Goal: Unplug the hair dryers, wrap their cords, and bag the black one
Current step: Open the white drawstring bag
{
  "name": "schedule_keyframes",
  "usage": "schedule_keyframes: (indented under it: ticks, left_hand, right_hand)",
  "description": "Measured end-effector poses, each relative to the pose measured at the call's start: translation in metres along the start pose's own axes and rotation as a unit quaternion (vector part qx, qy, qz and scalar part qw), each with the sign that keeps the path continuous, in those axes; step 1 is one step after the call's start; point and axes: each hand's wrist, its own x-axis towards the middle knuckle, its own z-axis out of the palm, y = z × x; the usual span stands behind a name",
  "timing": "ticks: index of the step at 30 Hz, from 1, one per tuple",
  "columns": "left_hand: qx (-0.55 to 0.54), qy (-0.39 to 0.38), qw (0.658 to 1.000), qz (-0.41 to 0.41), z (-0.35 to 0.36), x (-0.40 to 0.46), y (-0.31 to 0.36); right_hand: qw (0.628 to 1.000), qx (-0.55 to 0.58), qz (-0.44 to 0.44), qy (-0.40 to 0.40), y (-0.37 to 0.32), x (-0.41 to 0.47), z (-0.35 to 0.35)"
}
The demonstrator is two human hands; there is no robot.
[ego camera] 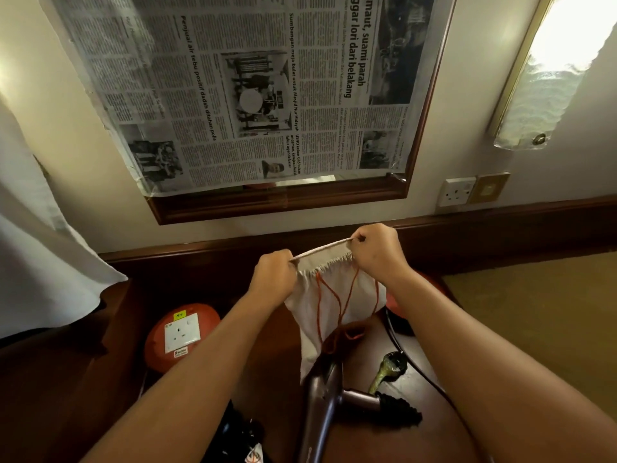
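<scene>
A white cloth drawstring bag (320,309) with orange cords hangs above the wooden table. My left hand (275,274) pinches the left end of its gathered top hem, and my right hand (377,252) pinches the right end, stretching the hem between them. Below the bag a grey-brown hair dryer (329,396) lies on the table, its black cord collar (400,411) pointing right. A black object (233,436), possibly the black hair dryer, lies at the bottom edge, partly hidden by my left forearm.
A red round extension reel (182,332) with a white socket sits at left. A black cable (410,359) runs along the right, by a greenish wrapped plug (389,367). A white wall socket (455,192) is at right. A newspaper-covered mirror (253,95) hangs ahead.
</scene>
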Motion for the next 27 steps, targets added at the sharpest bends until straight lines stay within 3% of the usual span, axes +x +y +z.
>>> schedule_keyframes:
  ticks: [6,9,12,15,19,24,27]
  left_hand:
    - [0.037,-0.012,0.998,0.047,-0.009,0.009,-0.002]
    - [0.103,-0.052,0.990,0.080,-0.009,0.009,0.010]
    - [0.144,-0.058,0.978,0.140,-0.003,0.005,0.039]
    - [0.092,-0.056,0.985,0.135,0.002,0.006,0.056]
    - [-0.027,-0.014,0.995,0.097,0.002,0.008,0.046]
    - [-0.089,0.061,0.994,0.021,-0.005,0.007,0.030]
    - [-0.094,0.059,0.994,0.000,-0.010,0.005,0.021]
  right_hand:
    - [0.994,-0.101,-0.019,-0.047,0.012,-0.001,-0.012]
    - [0.998,-0.048,0.007,-0.038,0.015,0.001,-0.015]
    - [0.997,0.012,-0.003,-0.081,0.009,0.001,-0.015]
    - [0.994,0.007,-0.037,-0.105,0.004,-0.003,-0.009]
    - [0.998,-0.021,-0.044,-0.051,0.013,-0.012,0.000]
    - [0.996,-0.060,-0.039,0.044,0.028,-0.017,-0.005]
    - [0.986,-0.107,-0.039,0.120,0.029,-0.015,-0.010]
